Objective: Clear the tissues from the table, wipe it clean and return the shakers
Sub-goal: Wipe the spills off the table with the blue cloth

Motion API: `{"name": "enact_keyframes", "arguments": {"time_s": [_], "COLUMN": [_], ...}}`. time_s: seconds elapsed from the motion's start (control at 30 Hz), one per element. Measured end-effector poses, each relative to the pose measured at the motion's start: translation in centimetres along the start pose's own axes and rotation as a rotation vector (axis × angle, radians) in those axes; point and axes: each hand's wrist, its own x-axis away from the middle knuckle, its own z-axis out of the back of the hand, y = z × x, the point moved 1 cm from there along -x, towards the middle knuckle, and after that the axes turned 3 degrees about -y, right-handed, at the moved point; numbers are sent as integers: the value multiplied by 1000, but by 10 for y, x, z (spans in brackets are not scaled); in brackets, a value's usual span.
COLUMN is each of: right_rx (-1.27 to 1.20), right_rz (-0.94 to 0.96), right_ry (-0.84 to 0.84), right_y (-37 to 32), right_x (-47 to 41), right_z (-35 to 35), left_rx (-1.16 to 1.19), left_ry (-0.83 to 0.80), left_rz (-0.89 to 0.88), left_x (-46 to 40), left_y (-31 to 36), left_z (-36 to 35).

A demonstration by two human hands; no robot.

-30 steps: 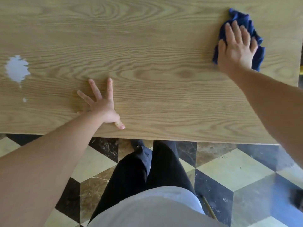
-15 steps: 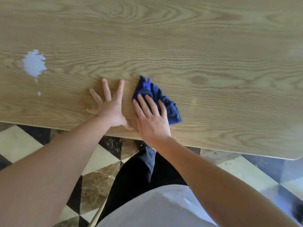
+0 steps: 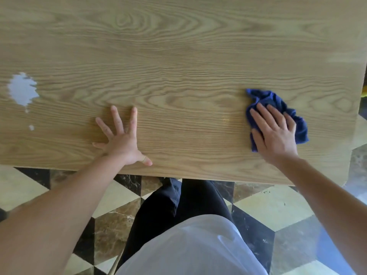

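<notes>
A wooden table (image 3: 178, 56) fills the upper part of the head view. My right hand (image 3: 274, 133) presses flat, fingers straight, on a crumpled dark blue cloth (image 3: 278, 100) near the table's right end. My left hand (image 3: 121, 139) rests spread open on the wood near the front edge, left of centre. A pale whitish patch (image 3: 22, 90) shows on the tabletop at the far left, with a small spot (image 3: 31, 127) below it. No tissues or shakers are in view.
The table's front edge (image 3: 198, 178) runs just ahead of my legs, and its right end (image 3: 357, 116) is close to the cloth. Below lies a patterned marble floor (image 3: 278, 211) in cream, brown and black tiles.
My right hand has slid the blue cloth from beside my left hand back to the right end of the table. My left hand has stayed planted on the wood.
</notes>
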Motion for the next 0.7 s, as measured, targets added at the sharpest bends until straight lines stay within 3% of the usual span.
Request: {"name": "enact_keyframes", "arguments": {"time_s": [0.13,0.2,0.47,0.7], "right_rx": [-105,-140,-36,100], "right_rz": [-286,-292,394,830], "right_ry": [83,81,-90,-178], "right_y": [-42,-72,-264,-337], "right_x": [-49,-69,-75,-50], "right_z": [10,13,-7,-34], "left_rx": [37,49,-98,-34], "left_ry": [34,76,312,338], "left_rz": [2,-18,-203,-123], "left_x": [1,1,16,29], "left_y": [-2,-4,-70,-171], "left_z": [-2,-6,-26,-41]}}
